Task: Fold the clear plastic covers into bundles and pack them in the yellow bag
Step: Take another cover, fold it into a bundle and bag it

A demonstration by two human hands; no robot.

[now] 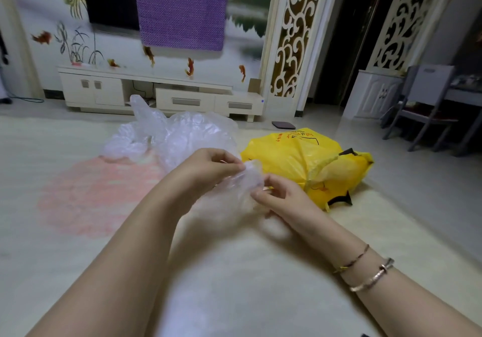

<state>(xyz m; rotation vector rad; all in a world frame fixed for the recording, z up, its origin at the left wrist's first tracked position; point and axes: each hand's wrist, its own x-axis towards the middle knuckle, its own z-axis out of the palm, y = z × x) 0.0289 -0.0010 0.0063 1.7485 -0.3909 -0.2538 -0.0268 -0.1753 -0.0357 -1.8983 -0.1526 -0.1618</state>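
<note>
Nearest the camera, two bare forearms reach forward over the pale floor mat [234,271], the right one wearing two thin metal bracelets [365,271]. The right hand [279,195] has its fingers curled, thumb and forefinger pinching the near edge of a small crumpled clear plastic cover [247,180]. Just across from those fingertips, the left hand [211,164] pinches the far edge of the same cover, its fingers drawn together on the film. Held between both pinches and lifted off the mat, the cover is likely being gathered into a tight bundle, which needs tension from two sides.

Beyond the left fingers, close behind them, lies a loose heap of clear plastic covers [172,133], seemingly not yet folded and within easy reach for the next pick. Just past the right fingers sits the yellow plastic bag with black handles [313,162], its mouth apparently turned toward the hands so a finished bundle could go straight in.

Far beyond the fingers stands a white low TV cabinet [156,94] against the painted wall, with a grey chair [427,107] well off to the right.
</note>
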